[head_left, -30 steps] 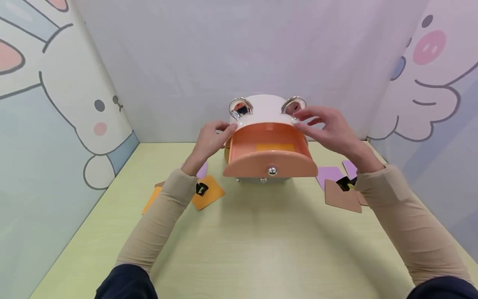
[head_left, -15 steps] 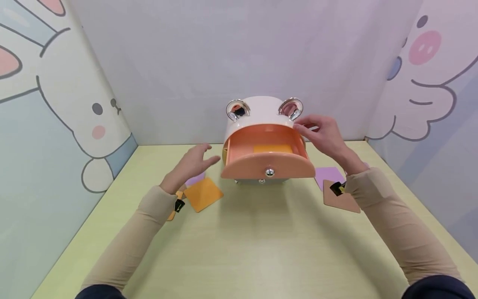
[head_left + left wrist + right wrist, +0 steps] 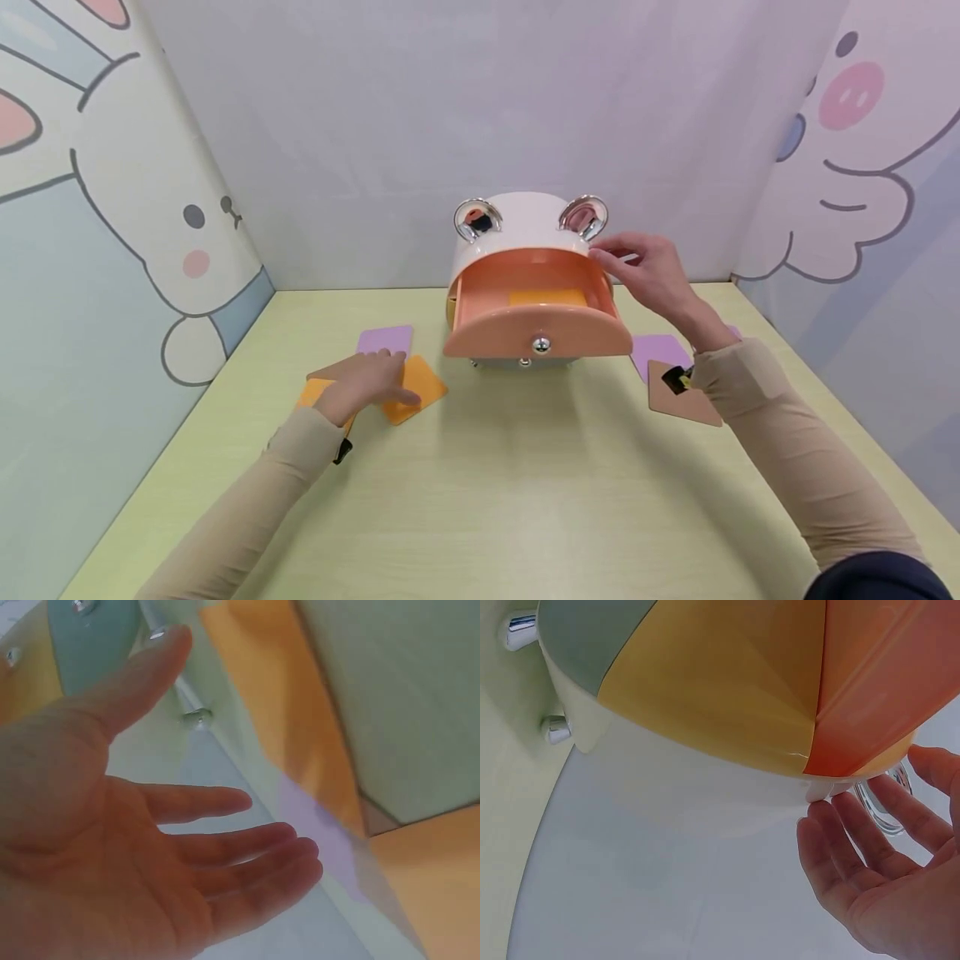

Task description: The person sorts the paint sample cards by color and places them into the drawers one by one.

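A small white cabinet [image 3: 528,215] with two shiny silver ears stands at the back of the table. Its top drawer [image 3: 495,333], coral with a silver knob, is pulled out, and an orange card [image 3: 547,297] lies inside. My right hand [image 3: 651,271] touches the cabinet's upper right edge beneath an ear, thumb at the front rim and fingertips on the white side [image 3: 780,793]. Fingers spread, my left hand [image 3: 367,385] reaches low over the cards on the left, holding nothing. Beside its thumb is an orange card [image 3: 426,385]; another orange card [image 3: 315,390] is partly hidden by the wrist.
A purple card [image 3: 386,339] and a brown card [image 3: 333,369] also lie at left. On the right are a purple card [image 3: 656,352] and a brown card [image 3: 678,402], partly overlapping. Printed walls [image 3: 480,108] enclose the table [image 3: 495,500] at the back and sides.
My left hand has let go of the cabinet's left edge and moved down and left to the cards. The right hand slid slightly lower and stays at the cabinet's edge.
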Demonstrator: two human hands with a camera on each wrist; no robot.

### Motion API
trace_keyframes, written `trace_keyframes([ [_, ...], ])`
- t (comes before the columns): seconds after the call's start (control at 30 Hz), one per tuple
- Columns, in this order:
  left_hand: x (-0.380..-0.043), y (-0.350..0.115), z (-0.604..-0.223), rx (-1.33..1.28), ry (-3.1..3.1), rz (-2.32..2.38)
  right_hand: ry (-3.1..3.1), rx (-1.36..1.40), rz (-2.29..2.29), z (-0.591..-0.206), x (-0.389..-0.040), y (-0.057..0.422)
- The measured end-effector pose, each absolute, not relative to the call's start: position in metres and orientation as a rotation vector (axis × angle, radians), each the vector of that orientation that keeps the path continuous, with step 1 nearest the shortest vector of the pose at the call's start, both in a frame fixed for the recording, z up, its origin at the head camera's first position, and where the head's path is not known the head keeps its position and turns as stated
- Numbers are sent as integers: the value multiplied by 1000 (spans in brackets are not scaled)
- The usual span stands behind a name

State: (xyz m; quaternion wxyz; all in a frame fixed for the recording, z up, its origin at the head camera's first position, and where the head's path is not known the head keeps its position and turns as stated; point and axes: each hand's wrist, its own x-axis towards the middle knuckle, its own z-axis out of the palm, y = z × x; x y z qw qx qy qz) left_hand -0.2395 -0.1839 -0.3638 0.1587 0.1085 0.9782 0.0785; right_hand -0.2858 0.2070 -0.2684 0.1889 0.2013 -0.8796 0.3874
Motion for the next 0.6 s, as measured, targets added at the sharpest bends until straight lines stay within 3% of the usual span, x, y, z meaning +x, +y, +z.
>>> trace_keyframes([
  [0.6, -240, -182, -379, 334, 2797, 217, -2505, 566, 1091, -267, -286, 208],
])
